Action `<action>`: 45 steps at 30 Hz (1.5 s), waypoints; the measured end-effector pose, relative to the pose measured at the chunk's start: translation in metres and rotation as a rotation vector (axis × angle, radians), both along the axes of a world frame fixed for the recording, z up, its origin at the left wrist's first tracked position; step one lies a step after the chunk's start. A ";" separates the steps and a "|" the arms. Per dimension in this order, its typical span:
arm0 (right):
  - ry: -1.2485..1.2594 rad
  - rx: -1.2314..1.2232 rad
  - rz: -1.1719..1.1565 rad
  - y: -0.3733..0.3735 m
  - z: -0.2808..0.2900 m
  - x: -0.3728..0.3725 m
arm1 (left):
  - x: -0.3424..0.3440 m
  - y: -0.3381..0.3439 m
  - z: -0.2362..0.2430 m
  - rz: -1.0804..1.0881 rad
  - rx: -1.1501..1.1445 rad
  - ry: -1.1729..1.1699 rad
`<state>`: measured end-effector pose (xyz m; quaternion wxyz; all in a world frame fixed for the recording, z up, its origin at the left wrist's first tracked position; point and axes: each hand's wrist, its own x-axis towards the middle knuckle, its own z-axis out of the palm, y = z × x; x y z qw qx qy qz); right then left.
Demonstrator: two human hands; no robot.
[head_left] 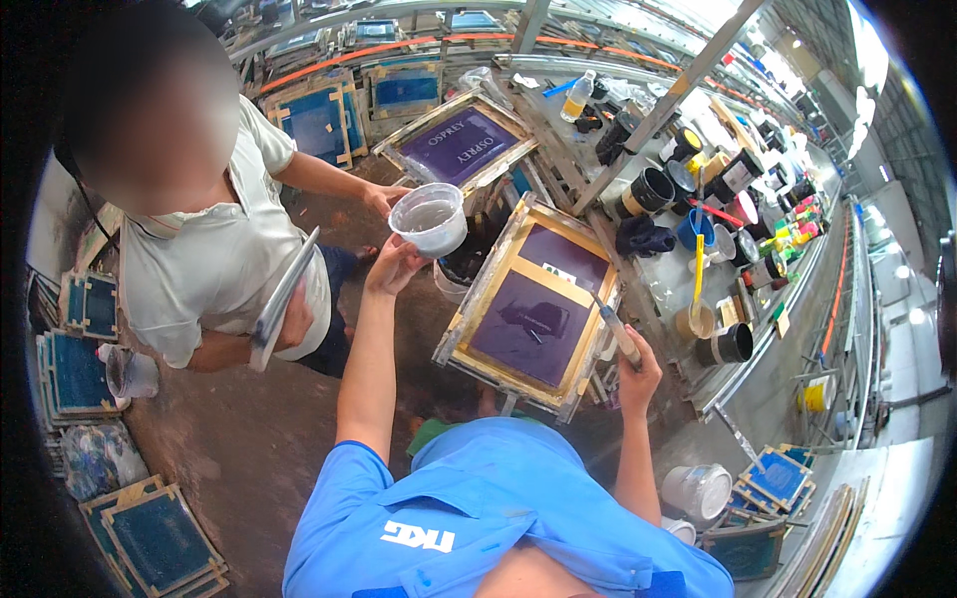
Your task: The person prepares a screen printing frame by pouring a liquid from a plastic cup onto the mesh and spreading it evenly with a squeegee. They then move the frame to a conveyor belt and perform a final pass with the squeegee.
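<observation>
My left hand (397,265) is closed on the rim side of a round translucent plastic tub (431,221), held up left of the nearer screen. A co-worker's hand (383,199) reaches to the same tub from the far side. In my right hand (639,375) is a spatula (620,337) with a wooden handle; its thin blade points toward the screen. Between my arms lies a wooden-framed printing screen (518,324) with purple mesh, tape across it and a small white-and-green patch. The co-worker's other hand (295,321) holds a long flat squeegee-like tool (283,299).
Another purple screen (457,146) rests beyond mine. A bucket (452,289) stands beside the nearer screen. Ink pots (650,189), a blue jug (695,229) and a bottle (578,97) crowd the right-hand bench. Framed screens (159,538) lean at lower left; a white bucket (697,491) sits at lower right.
</observation>
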<state>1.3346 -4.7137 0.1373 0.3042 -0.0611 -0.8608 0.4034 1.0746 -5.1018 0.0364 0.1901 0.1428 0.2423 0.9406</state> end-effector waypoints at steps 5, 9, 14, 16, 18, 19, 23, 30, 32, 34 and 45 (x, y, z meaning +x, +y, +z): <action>-0.039 -0.073 -0.014 0.000 0.005 0.001 | -0.011 -0.009 -0.015 0.005 -0.016 0.021; -0.008 0.005 -0.004 0.001 0.008 -0.003 | -0.021 -0.015 -0.020 -0.014 -0.102 0.043; -0.014 0.014 -0.004 0.008 0.006 -0.004 | -0.023 -0.009 -0.023 0.000 -0.101 -0.001; -0.023 -0.076 -0.031 0.012 0.001 -0.002 | -0.028 -0.005 -0.027 -0.020 -0.143 0.074; -0.008 -0.178 -0.057 0.017 -0.007 -0.001 | -0.037 -0.003 -0.032 -0.028 -0.109 -0.010; -0.005 -0.276 -0.083 0.019 -0.012 0.000 | -0.042 -0.002 -0.033 -0.031 -0.055 -0.037; 0.047 -0.629 -0.120 0.021 -0.027 -0.001 | -0.069 0.002 -0.021 -0.062 0.171 -0.173; 0.172 -1.012 -0.065 0.023 -0.031 -0.002 | -0.046 0.020 -0.005 0.138 -0.004 -0.357; 0.171 -1.068 -0.050 0.022 -0.035 -0.004 | -0.010 0.029 -0.027 0.136 -0.208 -0.414; 0.170 -1.105 -0.026 0.021 -0.042 -0.007 | 0.037 0.036 -0.056 0.070 -0.365 -0.463; -0.385 -0.322 -0.062 -0.002 -0.107 0.005 | 0.247 -0.038 -0.140 0.153 -0.796 -0.856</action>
